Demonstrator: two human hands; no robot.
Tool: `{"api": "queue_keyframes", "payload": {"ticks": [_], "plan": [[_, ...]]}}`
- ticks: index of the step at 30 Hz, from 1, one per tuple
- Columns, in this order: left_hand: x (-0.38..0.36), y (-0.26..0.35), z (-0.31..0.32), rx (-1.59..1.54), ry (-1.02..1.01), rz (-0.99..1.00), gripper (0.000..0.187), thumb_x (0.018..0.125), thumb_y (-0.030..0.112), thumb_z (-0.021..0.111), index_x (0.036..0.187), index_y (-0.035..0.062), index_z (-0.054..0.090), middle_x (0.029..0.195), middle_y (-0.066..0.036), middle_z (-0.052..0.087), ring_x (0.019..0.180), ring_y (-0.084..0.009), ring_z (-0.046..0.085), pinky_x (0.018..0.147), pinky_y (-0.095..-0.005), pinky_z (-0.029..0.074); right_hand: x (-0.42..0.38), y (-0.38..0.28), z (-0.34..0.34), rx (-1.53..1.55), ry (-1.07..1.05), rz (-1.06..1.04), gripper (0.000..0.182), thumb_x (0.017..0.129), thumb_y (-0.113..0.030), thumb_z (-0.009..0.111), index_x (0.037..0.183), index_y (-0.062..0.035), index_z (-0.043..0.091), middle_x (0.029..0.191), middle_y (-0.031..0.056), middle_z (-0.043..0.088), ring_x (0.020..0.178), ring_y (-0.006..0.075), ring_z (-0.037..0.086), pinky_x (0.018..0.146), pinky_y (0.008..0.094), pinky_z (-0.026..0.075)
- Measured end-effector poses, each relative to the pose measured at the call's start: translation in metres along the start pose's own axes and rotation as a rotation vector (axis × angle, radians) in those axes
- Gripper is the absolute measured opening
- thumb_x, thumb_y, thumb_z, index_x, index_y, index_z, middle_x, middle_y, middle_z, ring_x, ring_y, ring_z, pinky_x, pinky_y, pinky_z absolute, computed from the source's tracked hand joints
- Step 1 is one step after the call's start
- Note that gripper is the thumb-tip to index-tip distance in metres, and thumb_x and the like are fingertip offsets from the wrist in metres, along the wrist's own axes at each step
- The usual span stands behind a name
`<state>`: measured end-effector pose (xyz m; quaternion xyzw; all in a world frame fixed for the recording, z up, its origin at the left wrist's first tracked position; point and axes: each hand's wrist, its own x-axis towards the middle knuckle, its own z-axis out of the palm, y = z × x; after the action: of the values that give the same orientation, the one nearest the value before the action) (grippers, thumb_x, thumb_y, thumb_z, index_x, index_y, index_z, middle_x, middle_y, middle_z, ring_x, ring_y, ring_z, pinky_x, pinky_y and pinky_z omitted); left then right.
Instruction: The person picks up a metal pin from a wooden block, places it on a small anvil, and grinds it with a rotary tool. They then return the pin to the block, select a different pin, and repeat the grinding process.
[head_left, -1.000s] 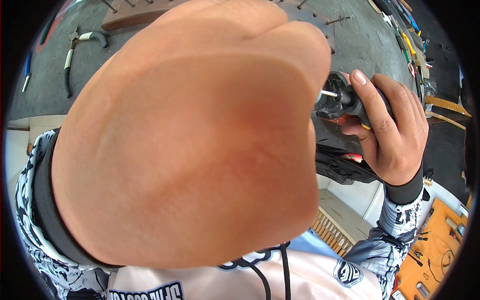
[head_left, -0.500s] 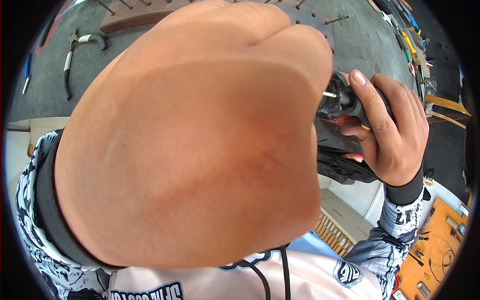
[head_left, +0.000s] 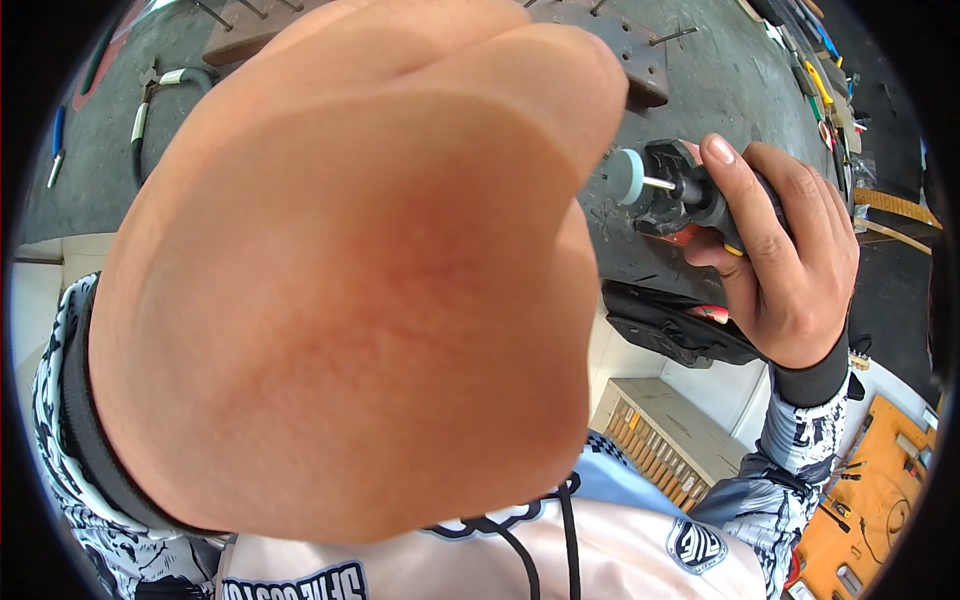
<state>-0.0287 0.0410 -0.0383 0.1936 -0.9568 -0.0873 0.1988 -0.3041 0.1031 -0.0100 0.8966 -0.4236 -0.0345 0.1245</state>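
Right hand point(head_left: 785, 255) clenched round a small grinder point(head_left: 690, 195), round tip point(head_left: 626, 177) hovering just above the dark table point(head_left: 730, 90). Left hand point(head_left: 340, 270) fisted right up at the camera, can't tell if holding anything. Blocked view, so easy to nick knuckles.

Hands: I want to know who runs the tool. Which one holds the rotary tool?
The right hand grips the rotary tool. The left hand is a closed fist close to the camera, away from the tool.

Single head cam, fisheye, looked fwd and down; left hand point(head_left: 350, 280) sat v. close, blocking most of the view.
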Motion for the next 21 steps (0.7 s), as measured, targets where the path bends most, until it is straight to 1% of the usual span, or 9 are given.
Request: {"api": "queue_keyframes", "payload": {"ticks": [1, 3, 9, 16, 18, 21], "plan": [[0.0003, 0.0013, -0.0009, -0.001, 0.000, 0.002, 0.023, 0.077, -0.008, 0.070, 0.100, -0.0084, 0.071, 0.086, -0.013, 0.054, 0.073, -0.0252, 0.054, 0.060, -0.0359, 0.042, -0.0004, 0.0001, 0.0001, -0.001, -0.001, 0.002, 0.059, 0.081, -0.034, 0.073, 0.131, -0.0026, 0.066, 0.104, 0.0175, 0.064, 0.087, 0.0341, 0.065, 0.075, 0.0408, 0.052], [0.0026, 0.0036, -0.0041, 0.033, -0.081, -0.032, 0.023, 0.077, -0.008, 0.070, 0.101, -0.0083, 0.071, 0.086, -0.013, 0.054, 0.074, -0.0251, 0.054, 0.060, -0.0357, 0.042, 0.0000, 0.0003, 0.0007, -0.010, 0.008, -0.009, 0.060, 0.080, -0.033, 0.074, 0.130, -0.0027, 0.066, 0.103, 0.0172, 0.064, 0.086, 0.0337, 0.065, 0.075, 0.0407, 0.052], [0.0006, 0.0018, 0.0004, 0.036, -0.035, -0.016, 0.022, 0.077, -0.007, 0.071, 0.100, -0.0082, 0.071, 0.086, -0.013, 0.054, 0.074, -0.0247, 0.054, 0.061, -0.0356, 0.042, 0.0005, -0.0007, 0.0009, -0.015, -0.002, -0.005, 0.060, 0.080, -0.033, 0.074, 0.131, -0.0027, 0.066, 0.103, 0.0172, 0.064, 0.086, 0.0336, 0.065, 0.074, 0.0407, 0.052], [0.0024, 0.0011, 0.0024, 0.046, -0.045, -0.009, 0.023, 0.076, -0.007, 0.072, 0.099, -0.0081, 0.071, 0.086, -0.013, 0.054, 0.074, -0.0249, 0.055, 0.060, -0.0355, 0.043, 0.0015, -0.0011, 0.0011, -0.016, -0.002, -0.005, 0.059, 0.081, -0.033, 0.074, 0.130, -0.0025, 0.066, 0.103, 0.0174, 0.064, 0.086, 0.0339, 0.065, 0.074, 0.0407, 0.052], [0.0015, -0.0009, 0.0039, 0.023, -0.005, 0.016, 0.023, 0.075, -0.006, 0.072, 0.098, -0.0084, 0.071, 0.085, -0.013, 0.054, 0.073, -0.0247, 0.055, 0.060, -0.0357, 0.043, 0.0019, -0.0016, 0.0007, -0.014, -0.007, 0.001, 0.058, 0.081, -0.033, 0.074, 0.130, -0.0025, 0.066, 0.103, 0.0174, 0.064, 0.086, 0.0339, 0.065, 0.074, 0.0408, 0.052], [0.0034, 0.0006, 0.0030, 0.050, -0.046, 0.009, 0.024, 0.074, -0.006, 0.073, 0.097, -0.0087, 0.071, 0.085, -0.013, 0.054, 0.073, -0.0246, 0.055, 0.060, -0.0360, 0.043, 0.0019, -0.0022, 0.0023, -0.012, 0.004, 0.005, 0.058, 0.081, -0.033, 0.074, 0.129, -0.0026, 0.067, 0.103, 0.0173, 0.064, 0.086, 0.0338, 0.065, 0.074, 0.0408, 0.052]]}}
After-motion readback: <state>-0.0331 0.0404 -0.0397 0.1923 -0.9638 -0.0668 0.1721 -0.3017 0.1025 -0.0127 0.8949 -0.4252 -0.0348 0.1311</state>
